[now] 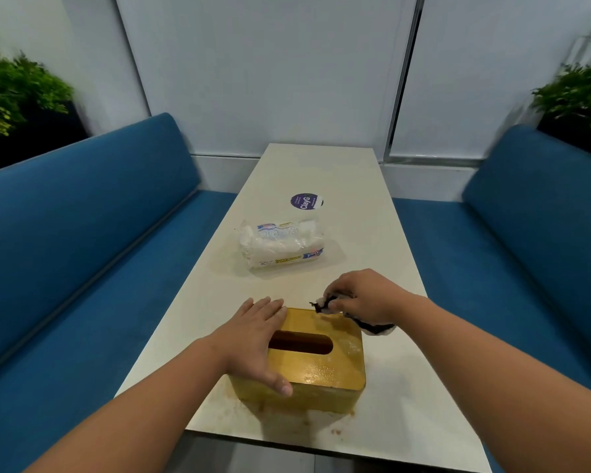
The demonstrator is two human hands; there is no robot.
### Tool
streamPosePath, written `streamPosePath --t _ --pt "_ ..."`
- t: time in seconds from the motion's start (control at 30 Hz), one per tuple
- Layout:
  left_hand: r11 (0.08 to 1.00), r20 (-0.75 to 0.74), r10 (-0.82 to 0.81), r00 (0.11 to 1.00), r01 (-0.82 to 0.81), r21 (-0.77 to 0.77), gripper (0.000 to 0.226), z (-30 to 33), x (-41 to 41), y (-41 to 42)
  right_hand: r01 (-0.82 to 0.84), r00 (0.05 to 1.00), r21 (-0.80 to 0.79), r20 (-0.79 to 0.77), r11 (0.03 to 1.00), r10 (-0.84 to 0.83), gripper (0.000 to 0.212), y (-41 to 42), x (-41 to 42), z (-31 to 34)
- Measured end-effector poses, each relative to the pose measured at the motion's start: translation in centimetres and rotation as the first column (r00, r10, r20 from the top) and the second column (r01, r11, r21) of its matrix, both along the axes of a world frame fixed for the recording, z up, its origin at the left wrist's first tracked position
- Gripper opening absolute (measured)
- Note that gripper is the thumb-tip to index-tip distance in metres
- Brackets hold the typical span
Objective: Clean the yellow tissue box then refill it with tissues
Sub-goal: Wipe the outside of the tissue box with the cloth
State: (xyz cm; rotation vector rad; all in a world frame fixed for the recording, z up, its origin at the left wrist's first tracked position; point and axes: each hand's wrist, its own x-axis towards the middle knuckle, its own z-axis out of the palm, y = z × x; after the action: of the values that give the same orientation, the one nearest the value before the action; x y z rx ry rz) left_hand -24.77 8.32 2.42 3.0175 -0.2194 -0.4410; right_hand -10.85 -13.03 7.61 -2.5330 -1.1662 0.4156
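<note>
Cleaning looks underway: left hand (253, 339) lies flat on the smeared yellow tissue box (316, 367), right hand (362, 295) grips a cloth (372, 327), tissue pack (282, 245) beyond both hands seemingly untouched

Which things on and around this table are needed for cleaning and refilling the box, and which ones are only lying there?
Needed for the job:
- yellow tissue box, steadied by the left hand
- crumpled dirty wipe, held in the right hand
- pack of tissues, farther along the table

Only lying about:
- round purple sticker
- blue benches
- green plants
</note>
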Motion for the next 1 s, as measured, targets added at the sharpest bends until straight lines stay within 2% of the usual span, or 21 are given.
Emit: streamPosePath --t 0.1,0.27,0.4,0.53,0.77,0.9,1.0 --pt "1.0 0.006 0.002 1.0 -0.002 -0.004 0.141 -0.2 0.1 0.1 -0.002 1.0 0.069 -0.011 0.998 0.003 0.025 1.8 -0.4 -0.7" --pt "1.0 0.006 0.01 1.0 -0.01 -0.026 0.141 -0.3 0.0 0.1 -0.056 0.996 -0.101 0.066 0.993 0.062 0.021 1.8 -0.1 -1.8" --pt "1.0 0.013 0.003 1.0 -0.003 -0.031 0.143 -0.3 0.1 0.1 -0.02 0.995 -0.144 0.096 0.989 0.034 0.023 0.4 0.9 -1.9" --pt "0.999 0.024 0.0 1.0 0.001 -0.038 0.143 -0.5 0.0 0.2 -0.066 0.985 -0.13 0.147 0.989 0.085 0.023 2.2 0.4 -2.4" --pt "1.0 0.04 0.0 0.999 0.001 -0.028 0.14 -0.6 0.0 0.2 -0.009 0.992 -0.163 0.123 0.987 0.029 0.024 -0.2 1.3 -2.3" --pt "1.0 0.053 0.005 0.999 -0.004 -0.023 0.139 -0.8 0.1 0.2 -0.063 0.982 -0.125 0.167 0.99 0.083 0.026 1.8 -0.1 -2.7" --pt "1.0 0.053 0.004 0.999 -0.002 -0.025 0.139 -0.9 0.1 0.3 -0.06 0.988 -0.135 0.13 0.989 0.078 0.025 0.8 0.2 -2.7"
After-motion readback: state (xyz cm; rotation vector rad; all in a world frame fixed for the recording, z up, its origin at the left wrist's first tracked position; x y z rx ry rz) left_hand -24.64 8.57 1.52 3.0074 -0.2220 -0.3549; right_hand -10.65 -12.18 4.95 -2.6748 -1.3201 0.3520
